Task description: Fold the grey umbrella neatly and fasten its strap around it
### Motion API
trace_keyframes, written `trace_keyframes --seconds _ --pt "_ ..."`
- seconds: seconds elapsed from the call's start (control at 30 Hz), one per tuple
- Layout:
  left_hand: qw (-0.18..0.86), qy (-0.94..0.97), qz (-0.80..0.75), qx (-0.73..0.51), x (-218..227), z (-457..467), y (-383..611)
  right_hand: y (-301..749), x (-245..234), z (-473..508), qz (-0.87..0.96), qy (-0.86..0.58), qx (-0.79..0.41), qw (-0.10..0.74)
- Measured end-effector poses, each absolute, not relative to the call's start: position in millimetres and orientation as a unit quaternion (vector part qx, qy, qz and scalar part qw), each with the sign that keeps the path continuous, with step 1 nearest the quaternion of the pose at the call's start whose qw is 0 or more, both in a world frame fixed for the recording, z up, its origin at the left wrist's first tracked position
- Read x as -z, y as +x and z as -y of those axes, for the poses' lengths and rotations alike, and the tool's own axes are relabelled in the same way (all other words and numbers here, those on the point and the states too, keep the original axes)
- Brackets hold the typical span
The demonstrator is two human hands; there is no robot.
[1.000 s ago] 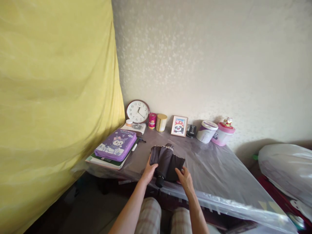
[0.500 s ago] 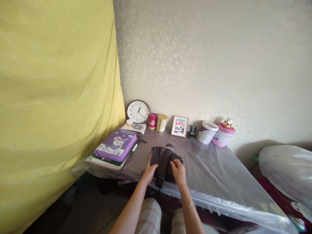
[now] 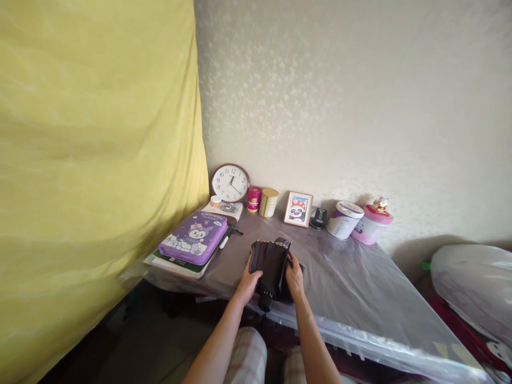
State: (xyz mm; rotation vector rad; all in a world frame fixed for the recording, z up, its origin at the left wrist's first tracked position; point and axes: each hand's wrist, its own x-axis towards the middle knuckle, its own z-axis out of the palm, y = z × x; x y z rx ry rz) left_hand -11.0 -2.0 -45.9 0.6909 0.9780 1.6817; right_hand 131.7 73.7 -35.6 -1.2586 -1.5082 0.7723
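Note:
A black folding umbrella, collapsed short with its fabric folds loose, lies at the table's front edge. Its dark handle end points toward me, and a pale patterned trim runs along the far end of the folds. My left hand grips the umbrella's left side, thumb on top. On the other side, my right hand holds the fabric at the right edge, its fingers partly hidden behind the folds. Some dark fabric shows beyond and beneath my right hand.
A purple zip case rests on books at the left. Along the wall stand a clock, a red can, a yellow-lidded can, a picture frame and two tubs. A yellow curtain hangs left.
My right hand has moved from pinching the fabric on top to the umbrella's right side, drawing the folds up and closer together. My left hand keeps its grip. The view has shifted slightly.

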Motion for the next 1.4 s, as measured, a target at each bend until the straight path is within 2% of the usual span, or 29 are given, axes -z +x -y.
trace_keyframes --seconds 0.4,0.5,0.6,0.83,0.93,1.0,1.13,1.4 --pt "0.513 0.284 -0.363 -0.724 49 -1 -8 82 48 -65 0.746 -0.507 -0.103 0.421" --pt "0.509 0.290 -0.356 -0.728 43 0 -7 78 47 -58 0.760 -0.506 -0.113 0.393" --pt "0.505 0.297 -0.355 -0.728 40 2 -7 79 46 -54 0.768 -0.477 -0.152 0.400" --pt "0.507 0.307 -0.368 -0.716 48 2 -9 105 37 -41 0.724 -0.412 -0.296 0.466" --pt "0.505 0.315 -0.375 -0.711 48 3 -10 131 32 -37 0.674 -0.452 -0.309 0.495" --pt "0.501 0.320 -0.382 -0.708 46 5 -11 150 30 -37 0.652 -0.526 -0.272 0.474" --pt "0.487 0.330 -0.394 -0.706 44 6 -12 178 31 -36 0.633 -0.658 -0.181 0.367" --pt "0.471 0.340 -0.418 -0.698 48 4 -13 178 35 -37 0.623 -0.686 -0.182 0.329"
